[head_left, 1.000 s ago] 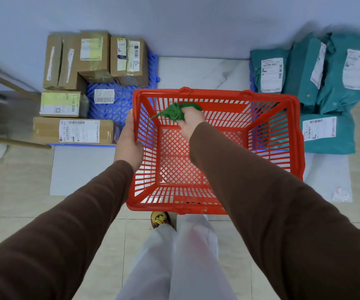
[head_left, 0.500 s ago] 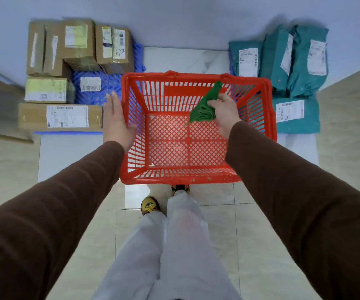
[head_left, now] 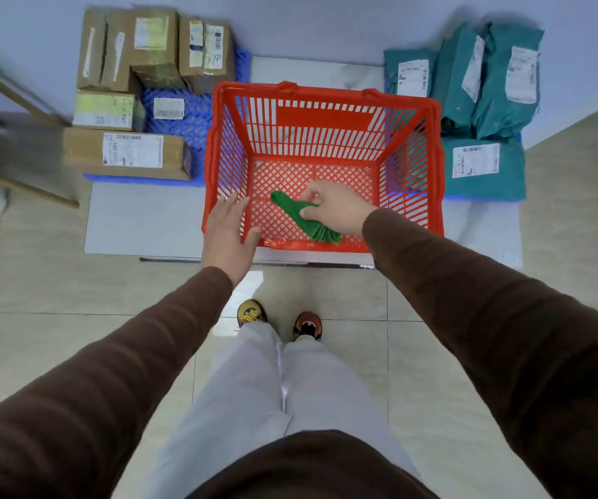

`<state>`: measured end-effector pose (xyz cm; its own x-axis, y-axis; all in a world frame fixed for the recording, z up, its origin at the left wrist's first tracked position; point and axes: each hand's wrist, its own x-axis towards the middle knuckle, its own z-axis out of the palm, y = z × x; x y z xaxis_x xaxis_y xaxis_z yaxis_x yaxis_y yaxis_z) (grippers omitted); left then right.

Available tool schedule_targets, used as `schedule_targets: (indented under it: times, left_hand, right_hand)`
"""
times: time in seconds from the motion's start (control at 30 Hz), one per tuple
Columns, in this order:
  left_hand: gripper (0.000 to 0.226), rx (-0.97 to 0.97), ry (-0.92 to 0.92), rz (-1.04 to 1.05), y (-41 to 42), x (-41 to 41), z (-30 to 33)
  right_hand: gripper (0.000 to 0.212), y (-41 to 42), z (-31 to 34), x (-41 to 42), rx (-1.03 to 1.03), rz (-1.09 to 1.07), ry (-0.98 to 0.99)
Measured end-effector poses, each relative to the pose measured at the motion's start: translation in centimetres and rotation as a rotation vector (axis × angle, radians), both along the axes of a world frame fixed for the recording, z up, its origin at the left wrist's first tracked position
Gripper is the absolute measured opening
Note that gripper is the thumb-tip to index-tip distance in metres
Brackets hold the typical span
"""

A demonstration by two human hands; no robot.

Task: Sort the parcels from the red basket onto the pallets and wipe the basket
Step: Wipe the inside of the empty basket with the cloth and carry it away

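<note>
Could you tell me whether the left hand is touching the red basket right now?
Touching. The head view shows the left hand with straight fingers lying on the red basket at its near left corner, thumb over the rim.

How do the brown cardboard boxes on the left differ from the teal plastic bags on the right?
The brown cardboard boxes are stiff and square-edged; the teal plastic mailer bags are soft and wrinkled. The boxes are brown, the bags teal. Both groups carry white labels and lie on blue pallets beside the red basket.

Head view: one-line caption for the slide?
Right hand wipes inside the emptied red basket with a green cloth while the left hand steadies its side.
</note>
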<state>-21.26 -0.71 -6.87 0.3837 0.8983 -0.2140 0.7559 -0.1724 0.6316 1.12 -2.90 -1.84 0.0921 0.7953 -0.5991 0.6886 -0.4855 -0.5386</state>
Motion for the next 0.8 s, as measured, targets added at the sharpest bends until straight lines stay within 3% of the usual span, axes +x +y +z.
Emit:
schedule_targets:
  times: [0.17,0.33,0.5,0.67,0.8]
  left_hand:
    - [0.055,-0.050,0.058,0.069,-3.9,-0.5,-1.0]
    - [0.055,0.052,0.315,-0.058,-4.0,-0.4,-2.2]
    - [0.046,0.049,0.362,-0.052,-3.0,-0.1,-2.5]
    - [0.041,0.052,0.395,-0.028,-2.4,0.2,-2.4]
    - [0.044,0.025,0.413,0.002,-2.3,0.5,-1.8]
  right_hand:
    - [0.033,-1.9,-0.8,-2.8,-0.041,0.053,-0.017]
    - [0.043,-3.3,-1.2,-3.4,-0.099,0.232,-0.001]
    - [0.045,-4.3,-3.0,-3.9,0.057,0.329,-0.178]
    - [0.030,-5.6,-4.6,-3.6,0.203,0.321,-0.321]
    - [0.020,-6.3,-4.2,-1.3,0.161,0.303,-0.432]
